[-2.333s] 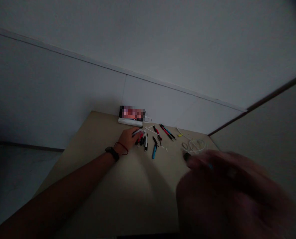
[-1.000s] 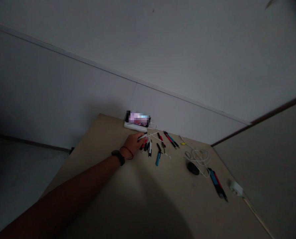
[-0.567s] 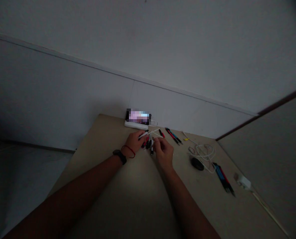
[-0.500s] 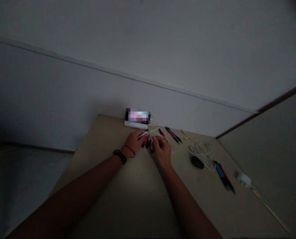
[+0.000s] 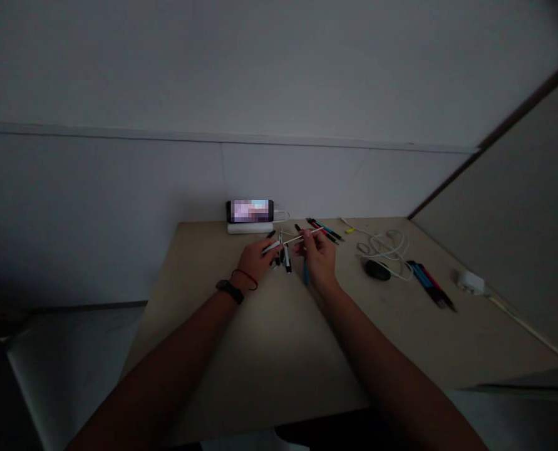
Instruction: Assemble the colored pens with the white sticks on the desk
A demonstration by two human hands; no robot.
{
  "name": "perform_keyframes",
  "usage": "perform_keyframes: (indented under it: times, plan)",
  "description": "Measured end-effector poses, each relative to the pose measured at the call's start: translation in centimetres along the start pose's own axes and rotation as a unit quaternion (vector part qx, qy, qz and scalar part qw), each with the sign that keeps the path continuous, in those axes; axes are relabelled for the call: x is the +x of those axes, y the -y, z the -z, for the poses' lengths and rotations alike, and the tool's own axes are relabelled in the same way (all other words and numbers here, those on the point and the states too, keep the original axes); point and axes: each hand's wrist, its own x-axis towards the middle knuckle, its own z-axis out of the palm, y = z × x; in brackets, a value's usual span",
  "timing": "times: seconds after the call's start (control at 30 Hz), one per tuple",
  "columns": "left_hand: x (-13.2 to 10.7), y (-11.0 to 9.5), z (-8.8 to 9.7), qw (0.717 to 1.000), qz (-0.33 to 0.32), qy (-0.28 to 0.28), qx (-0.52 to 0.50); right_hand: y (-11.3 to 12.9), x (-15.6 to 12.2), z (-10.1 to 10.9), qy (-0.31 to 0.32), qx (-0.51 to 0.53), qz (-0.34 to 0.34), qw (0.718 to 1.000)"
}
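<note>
My left hand (image 5: pixel 257 260) pinches one end of a thin white stick (image 5: pixel 292 239), and my right hand (image 5: pixel 319 254) grips the stick's other end above the table. Below the hands lies a small cluster of markers, including a white-bodied one (image 5: pixel 287 258). A blue marker (image 5: pixel 305 274) sticks out from under my right hand, partly hidden. A few dark pens with red and blue parts (image 5: pixel 324 230) lie just beyond my right fingers.
A phone (image 5: pixel 249 212) rests on a white power bank (image 5: pixel 249 227) at the wall. To the right lie a white cable coil (image 5: pixel 386 247), a black computer mouse (image 5: pixel 377 270), a bundle of pens (image 5: pixel 431 285) and a white plug (image 5: pixel 470 282), on a beige table (image 5: pixel 203 263).
My right hand has come in from the lower right and taken the white stick, which now spans both hands above the cluster. The view has swung level, showing more of the table.
</note>
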Motion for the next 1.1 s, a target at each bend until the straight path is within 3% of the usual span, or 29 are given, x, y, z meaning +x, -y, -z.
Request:
perform_keyframes:
  times: [0.2, 0.5, 0.73, 1.1]
  plan:
    - [0.1, 0.1, 0.0, 1.0, 0.002, 0.017, 0.025, 0.0, -0.4, -0.4, 0.016, 0.003, 0.019, 1.0]
    - [0.2, 0.0, 0.1, 0.997, -0.038, -0.002, 0.07, -1.4, -0.8, -0.9, 0.11, -0.149, 0.08, 0.979]
    - [0.3, 0.5, -0.1, 0.998, -0.041, -0.003, 0.048, -0.9, -0.7, -0.7, 0.048, -0.129, 0.106, 0.985]
    - [0.0, -0.1, 0.1, 0.997, -0.038, -0.014, 0.058, -1.3, -0.2, -0.4, 0.082, -0.131, 0.103, 0.983]
